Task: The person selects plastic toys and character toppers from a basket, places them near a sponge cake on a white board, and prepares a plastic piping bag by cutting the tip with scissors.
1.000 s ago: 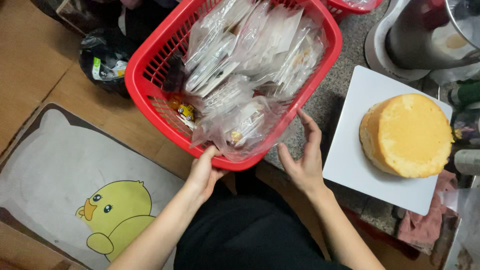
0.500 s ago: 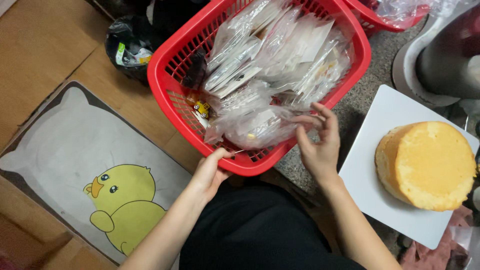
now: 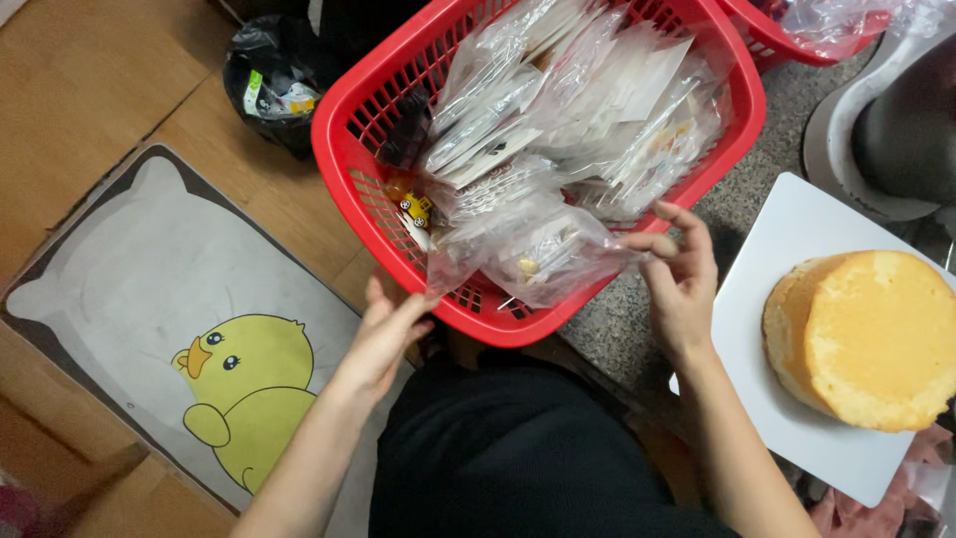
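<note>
A red plastic basket [image 3: 349,189] with slotted walls sits at the edge of a speckled stone table [image 3: 637,329], heaped with clear plastic packets [image 3: 558,130]. The left hand [image 3: 383,334] is at the basket's near rim, at about seven o'clock of it, fingers loosely spread and thumb up against the red wall; its grip is open and closes on nothing, only resting against the rim. The right hand [image 3: 682,284] is at about four o'clock of the basket, fingers curled with the fingertips [image 3: 647,242] pinched onto the edge of a crumpled clear bag [image 3: 538,254] that bulges over the basket's near wall. That bag lies between the two hands, at nine o'clock of the right hand and at two o'clock of the left. A small yellow toy car [image 3: 416,207] shows inside the basket at its left side.

At three o'clock of the right hand a white square plate [image 3: 787,249] carries a round yellow sponge cake [image 3: 866,339], just beside the wrist. On the wooden floor at eight o'clock of the basket lies a grey mat [image 3: 129,289] with a yellow duckling [image 3: 244,389] on it, and a black bag-lined bin [image 3: 269,80] stands at ten o'clock. A second red basket [image 3: 787,40] shows at the top right.
</note>
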